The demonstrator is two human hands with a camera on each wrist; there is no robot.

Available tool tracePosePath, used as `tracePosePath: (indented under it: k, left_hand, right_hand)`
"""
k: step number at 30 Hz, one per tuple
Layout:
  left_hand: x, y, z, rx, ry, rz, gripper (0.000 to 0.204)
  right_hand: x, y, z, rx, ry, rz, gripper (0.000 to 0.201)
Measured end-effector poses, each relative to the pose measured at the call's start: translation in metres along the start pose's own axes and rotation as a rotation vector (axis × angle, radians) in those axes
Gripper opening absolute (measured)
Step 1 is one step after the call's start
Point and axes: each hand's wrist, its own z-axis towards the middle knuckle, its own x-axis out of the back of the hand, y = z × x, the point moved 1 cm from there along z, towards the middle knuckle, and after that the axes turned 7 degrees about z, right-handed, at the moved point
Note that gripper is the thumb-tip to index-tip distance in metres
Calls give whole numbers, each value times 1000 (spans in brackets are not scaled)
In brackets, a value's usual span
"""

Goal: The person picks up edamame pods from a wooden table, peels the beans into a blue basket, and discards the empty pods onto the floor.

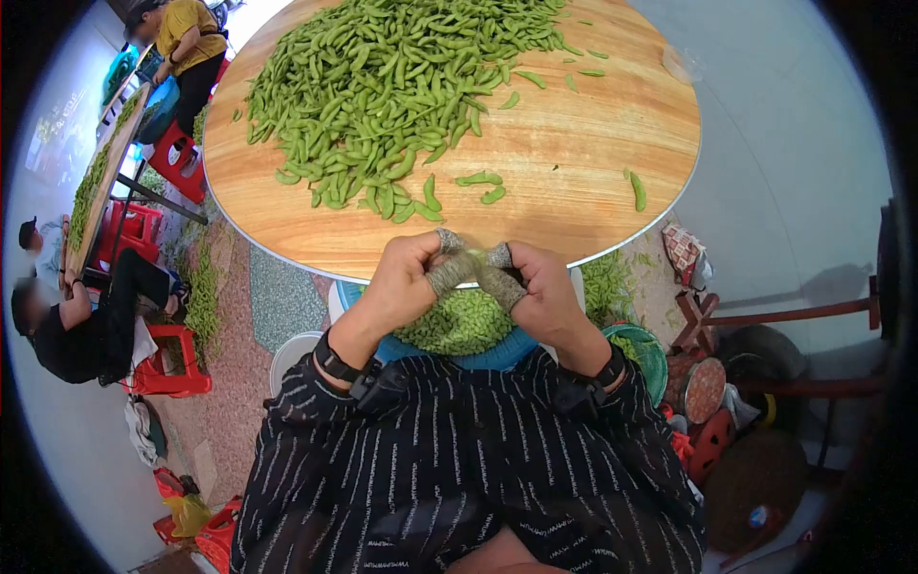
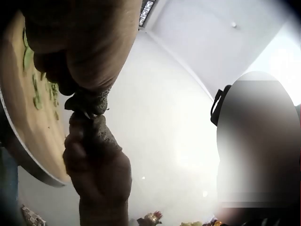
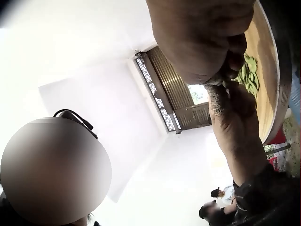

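Note:
In the head view my left hand [image 1: 402, 279] and right hand [image 1: 547, 289] meet at the near edge of the round wooden table [image 1: 593, 143]. Grey wrappings cover the thumbs and some fingers. Between the fingertips both hands pinch an edamame pod [image 1: 476, 254], of which only a pale green bit shows. Below them, a blue basin [image 1: 516, 350] holds shelled green beans [image 1: 459, 320]. A big heap of edamame pods [image 1: 382, 86] covers the far left of the tabletop. In both wrist views the wrapped thumbs come together, dark against the light, and the pod is hidden.
Several loose pods lie near me, one [image 1: 638, 191] at the right edge. A green basket [image 1: 643, 359] stands right of the blue basin, a white bucket [image 1: 290, 359] left of it. At left, people sit around another table [image 1: 100, 191] with red stools [image 1: 177, 368].

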Motion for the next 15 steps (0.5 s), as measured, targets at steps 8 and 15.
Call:
tracePosePath:
  k: [8, 15]
  left_hand:
    - [-1, 20, -3, 229, -6, -242, 9]
    - [-8, 10, 7, 295, 31, -250, 6]
  right_hand:
    - [-9, -11, 4, 286, -59, -743, 19]
    - [-13, -3, 3, 379, -45, -898, 20]
